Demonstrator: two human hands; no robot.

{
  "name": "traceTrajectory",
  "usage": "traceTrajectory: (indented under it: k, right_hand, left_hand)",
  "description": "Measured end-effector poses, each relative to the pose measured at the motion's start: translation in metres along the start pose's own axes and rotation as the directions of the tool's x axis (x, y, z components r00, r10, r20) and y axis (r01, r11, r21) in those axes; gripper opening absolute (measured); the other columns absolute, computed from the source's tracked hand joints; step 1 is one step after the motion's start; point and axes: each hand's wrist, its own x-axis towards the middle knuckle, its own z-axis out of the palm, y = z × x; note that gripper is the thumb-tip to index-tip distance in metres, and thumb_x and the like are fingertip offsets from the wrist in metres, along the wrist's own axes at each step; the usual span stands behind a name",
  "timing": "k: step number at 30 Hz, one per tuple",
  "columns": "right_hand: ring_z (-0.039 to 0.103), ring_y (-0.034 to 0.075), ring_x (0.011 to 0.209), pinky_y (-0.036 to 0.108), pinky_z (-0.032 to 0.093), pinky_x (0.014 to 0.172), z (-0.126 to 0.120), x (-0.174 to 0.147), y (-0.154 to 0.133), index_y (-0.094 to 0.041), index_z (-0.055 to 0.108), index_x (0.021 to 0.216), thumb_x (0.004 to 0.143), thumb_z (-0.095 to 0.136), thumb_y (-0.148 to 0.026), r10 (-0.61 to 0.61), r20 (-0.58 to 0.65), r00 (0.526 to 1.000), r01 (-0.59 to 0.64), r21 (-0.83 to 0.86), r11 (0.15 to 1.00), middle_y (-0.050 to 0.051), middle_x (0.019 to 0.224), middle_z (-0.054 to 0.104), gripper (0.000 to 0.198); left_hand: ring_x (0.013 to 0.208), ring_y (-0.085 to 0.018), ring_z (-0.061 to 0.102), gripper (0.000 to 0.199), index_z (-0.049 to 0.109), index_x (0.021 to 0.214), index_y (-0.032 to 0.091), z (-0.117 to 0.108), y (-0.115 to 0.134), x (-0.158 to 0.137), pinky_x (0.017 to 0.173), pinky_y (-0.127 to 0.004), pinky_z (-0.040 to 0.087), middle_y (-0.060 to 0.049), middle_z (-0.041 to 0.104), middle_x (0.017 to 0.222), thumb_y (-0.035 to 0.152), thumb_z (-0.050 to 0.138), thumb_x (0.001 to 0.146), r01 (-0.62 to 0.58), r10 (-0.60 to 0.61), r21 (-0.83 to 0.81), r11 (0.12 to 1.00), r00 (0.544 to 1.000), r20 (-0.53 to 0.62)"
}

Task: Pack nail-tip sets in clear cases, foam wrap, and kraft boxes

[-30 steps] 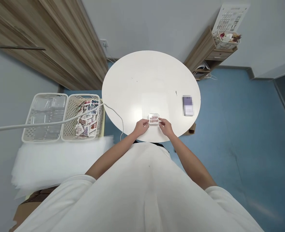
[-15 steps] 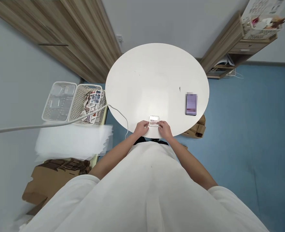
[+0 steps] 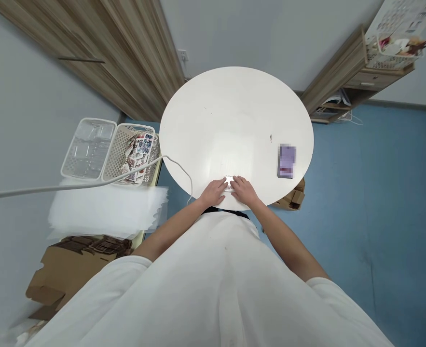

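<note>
A small clear plastic case (image 3: 228, 188) lies near the front edge of the white round table (image 3: 230, 115). A row of small decorated pieces shows inside it, mostly covered by my fingers. From the left, my left hand (image 3: 213, 192) rests its outstretched fingers on the case's left part, thumb spread toward me. My right hand (image 3: 243, 191) lies over the right part in the same way, fingers flat on top. Both hands touch the case, and its sides are hidden beneath them.
A purple, pixelated flat item (image 3: 287, 161) lies on the table's right. To the left stand a white basket (image 3: 111, 154) of printed cards and a clear-plastic-filled container (image 3: 89, 149). A white cable (image 3: 71, 187) crosses there, above white sheets (image 3: 100, 209) and cardboard (image 3: 64, 274).
Both hands have moved inward, from pinching the case's side edges to lying with fingers on top of it. The case is now more covered. The view has shifted slightly.
</note>
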Motion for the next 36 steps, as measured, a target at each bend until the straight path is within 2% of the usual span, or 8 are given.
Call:
traceTrajectory:
  k: [4,10,14,18,21,26,30,36]
  right_hand:
    - [0.037,0.028,0.122,0.04,0.043,0.086,0.001,0.004,-0.001,-0.015,0.053,0.108,0.079,0.045,-0.017,-0.038,0.015,0.999,0.039,-0.079,0.996,0.014,0.133,0.043,0.029]
    - [0.038,0.028,0.12,0.036,0.047,0.081,0.001,0.007,0.001,-0.014,0.053,0.106,0.078,0.044,-0.016,-0.054,-0.022,0.998,0.051,-0.111,0.993,0.014,0.126,0.048,0.029]
    - [0.048,0.025,0.109,0.034,0.048,0.079,-0.008,0.008,0.001,-0.015,0.052,0.099,0.078,0.045,-0.019,-0.106,0.012,0.994,0.107,-0.114,0.988,0.013,0.111,0.055,0.022]
    - [0.041,0.027,0.119,0.036,0.045,0.082,-0.017,-0.002,-0.009,-0.015,0.05,0.106,0.08,0.048,-0.031,-0.088,-0.024,0.996,0.086,-0.083,0.993,0.014,0.126,0.047,0.03]
    - [0.031,0.031,0.127,0.041,0.04,0.089,-0.013,-0.012,-0.021,-0.016,0.042,0.121,0.074,0.058,-0.041,0.006,-0.113,0.994,-0.016,-0.086,0.996,0.015,0.137,0.036,0.056]
    - [0.053,0.022,0.103,0.034,0.044,0.081,0.007,-0.021,-0.035,-0.019,0.053,0.112,0.084,0.041,-0.018,0.207,-0.2,0.958,-0.212,-0.001,0.977,0.011,0.112,0.059,0.03]
    - [0.053,0.019,0.104,0.032,0.046,0.083,0.017,-0.026,-0.039,-0.023,0.054,0.113,0.087,0.035,-0.02,0.294,-0.281,0.914,-0.247,0.193,0.95,0.005,0.113,0.06,0.032]
    - [0.055,0.017,0.106,0.034,0.046,0.089,0.008,-0.027,-0.039,-0.021,0.052,0.118,0.089,0.032,-0.023,0.375,-0.281,0.883,-0.262,0.368,0.892,0.005,0.118,0.059,0.036]
  left_hand:
    - [0.113,-0.028,0.045,0.051,0.044,0.124,0.017,-0.003,0.0,0.001,0.098,-0.043,0.03,-0.013,0.038,0.136,0.026,0.051,0.074,-0.005,0.002,0.063,0.998,0.999,0.033]
    - [0.123,-0.028,0.035,0.056,0.039,0.128,0.016,-0.008,-0.002,0.005,0.101,-0.043,0.023,-0.013,0.04,0.135,0.028,0.051,0.075,-0.065,0.058,0.171,0.983,0.997,0.043]
    - [0.119,-0.025,0.039,0.044,0.042,0.124,0.018,-0.013,-0.003,0.007,0.098,-0.042,0.025,-0.01,0.048,0.127,0.022,0.043,0.081,-0.085,0.087,0.243,0.966,0.996,0.006]
    - [0.106,-0.023,0.048,0.039,0.045,0.121,0.018,-0.017,-0.004,0.006,0.092,-0.04,0.03,-0.009,0.056,0.113,0.019,0.037,0.083,-0.121,0.124,0.277,0.953,0.992,0.006]
    - [0.102,-0.022,0.05,0.038,0.046,0.119,0.019,-0.02,-0.006,0.005,0.09,-0.039,0.031,-0.009,0.057,0.11,0.019,0.038,0.082,-0.151,0.153,0.273,0.95,0.988,0.012]
    - [0.1,-0.021,0.051,0.036,0.046,0.118,0.019,-0.026,-0.01,0.003,0.088,-0.037,0.033,-0.008,0.057,0.109,0.02,0.039,0.083,-0.157,0.158,0.234,0.959,0.987,0.017]
    - [0.097,-0.021,0.052,0.031,0.049,0.114,0.02,-0.029,-0.014,-0.001,0.086,-0.036,0.035,-0.007,0.06,0.103,0.023,0.04,0.084,-0.155,0.151,0.174,0.972,0.988,0.034]
    - [0.094,-0.02,0.056,0.03,0.053,0.11,0.022,-0.036,-0.022,0.001,0.087,-0.038,0.037,-0.005,0.064,0.1,0.032,0.036,0.088,-0.108,0.108,0.012,0.994,0.994,0.026]
